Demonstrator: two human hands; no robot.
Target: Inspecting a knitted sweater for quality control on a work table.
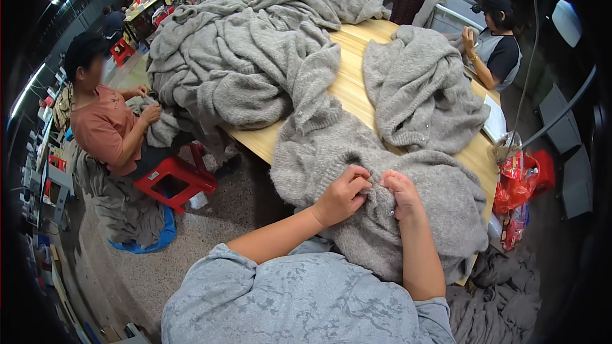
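Note:
A grey knitted garment point(427, 210) lies bunched over the near end of the table, right in front of me. My left hand point(345, 196) is closed in a pinch at a fold of its knit. Close beside it, my right hand point(401, 193) is raised slightly, thumb and fingers pressed together; whatever they pinch is too small to make out. A tiny shiny spot shows on the fabric just below my right hand. Between the two hands the knit is gathered into a small ridge.
The wooden table point(354, 57) bears a large heap of grey knits point(223, 57) and another knit point(421, 83) at right. A person point(105, 114) on a red stool point(175, 181) handles knit at left; another person point(500, 48) sits far right. Red bags point(513, 191) hang beside the table.

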